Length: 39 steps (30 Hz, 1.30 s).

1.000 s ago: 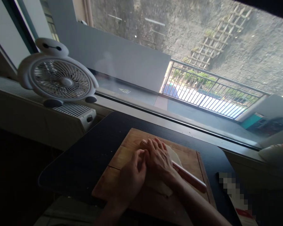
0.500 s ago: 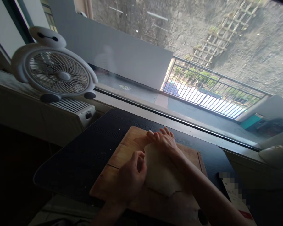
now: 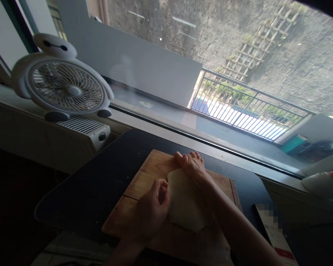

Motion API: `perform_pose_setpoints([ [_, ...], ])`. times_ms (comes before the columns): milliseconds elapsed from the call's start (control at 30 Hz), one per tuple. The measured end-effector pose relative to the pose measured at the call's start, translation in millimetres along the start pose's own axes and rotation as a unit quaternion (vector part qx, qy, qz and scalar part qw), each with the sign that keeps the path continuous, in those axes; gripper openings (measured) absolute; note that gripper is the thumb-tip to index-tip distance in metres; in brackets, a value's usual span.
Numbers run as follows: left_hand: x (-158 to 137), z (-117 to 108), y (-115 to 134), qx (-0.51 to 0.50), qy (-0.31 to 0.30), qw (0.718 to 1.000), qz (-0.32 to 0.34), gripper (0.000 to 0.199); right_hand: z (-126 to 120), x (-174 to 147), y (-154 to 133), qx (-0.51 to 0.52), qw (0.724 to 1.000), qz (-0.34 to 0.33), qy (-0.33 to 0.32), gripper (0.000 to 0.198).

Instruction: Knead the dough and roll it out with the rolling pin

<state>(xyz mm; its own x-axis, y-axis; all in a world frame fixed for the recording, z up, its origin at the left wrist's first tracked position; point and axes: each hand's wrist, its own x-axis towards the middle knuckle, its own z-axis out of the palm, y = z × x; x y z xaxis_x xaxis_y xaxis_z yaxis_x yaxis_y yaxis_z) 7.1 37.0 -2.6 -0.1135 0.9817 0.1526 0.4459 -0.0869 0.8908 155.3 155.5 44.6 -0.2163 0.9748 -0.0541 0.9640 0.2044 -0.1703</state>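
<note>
A pale, thin sheet of dough [image 3: 187,201] lies on a wooden board [image 3: 140,171]. My left hand [image 3: 155,203] is closed beside the sheet's left edge, thumb and fingertips pinched together at the dough. Beyond the dough's far end, my right hand [image 3: 192,164] reaches to the back of the board with its fingers stretched out and palm down. What lies beneath that palm, if anything, is hidden. My right forearm covers the right side of the sheet.
The board rests on a dark table [image 3: 80,195] against a window. A white fan [image 3: 72,90] stands on a radiator [image 3: 86,127] at the left. A pale packet with a red band [image 3: 284,253] lies at the right, near a white rounded vessel [image 3: 322,183].
My right hand has shifted slightly, and a pale tip by its thumb no longer shows. The left hand keeps its pinch at the dough's edge. The view has moved slightly.
</note>
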Motion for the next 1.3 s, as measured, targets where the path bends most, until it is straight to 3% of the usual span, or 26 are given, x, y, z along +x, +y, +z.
perform_pose_setpoints([
  [167,-2,-1,1,0.01,0.002,1.0,0.009,0.016,16,-5,-7,0.029,0.995,-0.043,0.084,0.047],
  [367,32,6,13,0.104,-0.011,0.994,-0.007,0.033,-2,3,9,-0.053,0.983,0.041,0.173,0.044],
  [467,60,15,22,0.112,0.007,0.994,0.006,0.037,-8,-18,12,-0.059,0.987,0.003,0.151,0.038],
  [567,67,15,26,0.087,0.024,0.996,0.025,0.038,-12,-54,24,-0.03,0.992,-0.075,0.102,0.032],
  [667,45,4,17,0.058,0.052,0.997,0.026,0.035,-19,-91,50,0.004,0.988,-0.137,0.067,0.024],
  [767,15,-11,1,0.044,0.093,0.995,0.009,0.032,-23,-116,72,0.018,0.988,-0.147,0.036,0.019],
  [833,1,-18,-5,0.045,0.106,0.993,0.008,0.03,-21,-121,70,0.034,0.989,-0.145,0.017,0.022],
  [933,-5,-22,-6,0.051,0.096,0.994,0.018,0.03,-11,-108,41,0.067,0.987,-0.138,0.04,0.033],
  [1033,-3,-22,-2,0.043,0.088,0.995,0.018,0.027,0,-71,6,0.057,0.983,-0.124,0.125,0.038],
  [1167,-3,-23,1,0.033,0.099,0.994,0.021,0.024,1,-18,-11,0.054,0.983,-0.034,0.173,0.044],
  [1233,-5,-24,2,0.033,0.103,0.994,0.025,0.025,0,-13,-11,0.065,0.985,-0.032,0.159,0.045],
  [1300,-6,-25,2,0.032,0.104,0.994,0.029,0.025,4,-31,-8,0.071,0.981,-0.066,0.166,0.043],
])
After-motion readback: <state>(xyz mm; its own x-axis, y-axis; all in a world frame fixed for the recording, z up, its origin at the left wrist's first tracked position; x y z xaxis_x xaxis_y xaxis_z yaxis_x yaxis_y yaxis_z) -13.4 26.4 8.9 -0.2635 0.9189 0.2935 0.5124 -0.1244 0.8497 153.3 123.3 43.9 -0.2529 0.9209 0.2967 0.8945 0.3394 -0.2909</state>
